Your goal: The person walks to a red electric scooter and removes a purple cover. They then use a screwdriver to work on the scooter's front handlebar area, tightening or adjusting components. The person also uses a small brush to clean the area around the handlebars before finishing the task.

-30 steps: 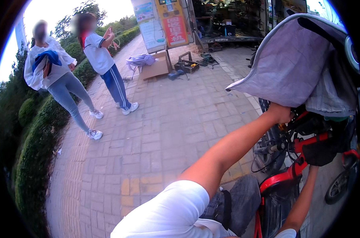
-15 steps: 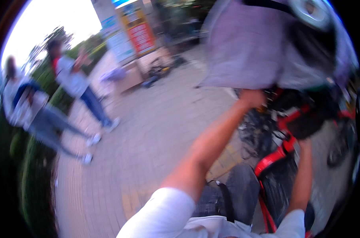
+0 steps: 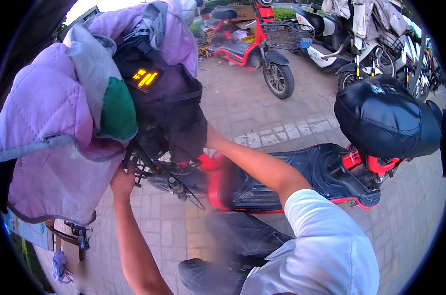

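A red electric scooter [image 3: 215, 182] with a black ribbed footboard [image 3: 262, 189] stands beside my legs. Over its handlebar hangs a lilac quilted wind cover [image 3: 50, 93], with grey lining and a green patch [image 3: 118, 110]. Yellow figures glow on the dashboard display [image 3: 145, 78]. Under the cover's lower edge, my left hand [image 3: 121, 181] is closed by the dark levers and cables; what it grips is hidden. My right hand [image 3: 212, 137] reaches behind a black cloth bag [image 3: 178, 113] at the scooter's front, its fingers out of sight. A black-covered seat [image 3: 387, 115] lies to the right.
Another red scooter [image 3: 242, 51] with a front wire basket [image 3: 287, 35] is parked ahead. Several white scooters [image 3: 326, 49] line the far right. Brick paving [image 3: 159, 231] lies underfoot. A cardboard box [image 3: 71, 260] and a lilac cloth [image 3: 59, 265] are at the lower left.
My view has swung right, bringing the scooter's footboard, seat and the parked scooters into view. The two people seen at left are out of view. Both hands remain at the scooter's front.
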`<action>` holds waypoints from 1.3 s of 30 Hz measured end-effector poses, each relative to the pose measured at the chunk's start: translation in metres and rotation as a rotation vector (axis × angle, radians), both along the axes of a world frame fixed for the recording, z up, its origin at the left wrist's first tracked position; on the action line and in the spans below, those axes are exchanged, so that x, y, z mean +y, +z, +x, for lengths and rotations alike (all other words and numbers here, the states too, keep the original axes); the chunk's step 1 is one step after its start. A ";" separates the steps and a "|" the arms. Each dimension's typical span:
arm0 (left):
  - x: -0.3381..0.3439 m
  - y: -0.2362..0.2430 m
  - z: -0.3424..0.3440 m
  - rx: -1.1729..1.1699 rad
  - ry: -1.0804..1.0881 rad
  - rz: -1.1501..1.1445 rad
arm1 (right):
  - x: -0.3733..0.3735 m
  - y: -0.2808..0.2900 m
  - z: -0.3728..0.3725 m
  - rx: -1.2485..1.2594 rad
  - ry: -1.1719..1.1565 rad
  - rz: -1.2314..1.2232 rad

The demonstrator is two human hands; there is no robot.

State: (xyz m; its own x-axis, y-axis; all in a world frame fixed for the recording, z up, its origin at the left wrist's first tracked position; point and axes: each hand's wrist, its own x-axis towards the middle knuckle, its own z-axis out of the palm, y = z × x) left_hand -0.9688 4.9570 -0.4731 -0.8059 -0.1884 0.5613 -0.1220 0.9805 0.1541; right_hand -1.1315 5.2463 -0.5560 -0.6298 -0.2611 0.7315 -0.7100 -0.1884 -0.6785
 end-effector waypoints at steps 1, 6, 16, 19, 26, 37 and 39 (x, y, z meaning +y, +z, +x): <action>-0.001 -0.005 0.000 -0.003 -0.016 0.006 | -0.001 -0.007 0.005 -0.044 0.007 -0.008; -0.004 -0.009 -0.002 0.093 -0.031 -0.077 | -0.007 0.005 0.008 -0.129 0.009 -0.101; -0.001 -0.002 -0.010 0.068 -0.056 -0.020 | -0.011 -0.007 -0.009 -0.612 0.208 -0.229; -0.006 0.000 0.000 0.021 -0.033 0.048 | -0.007 0.006 0.004 -0.337 0.141 -0.052; -0.009 0.009 0.000 -0.060 -0.072 0.067 | 0.002 0.004 -0.005 0.019 -0.083 0.165; 0.005 0.011 0.006 -0.093 0.003 0.072 | -0.010 0.012 0.017 -0.190 -0.083 -0.063; 0.008 0.008 0.001 -0.062 -0.007 0.062 | -0.011 0.004 0.002 -0.220 -0.016 -0.162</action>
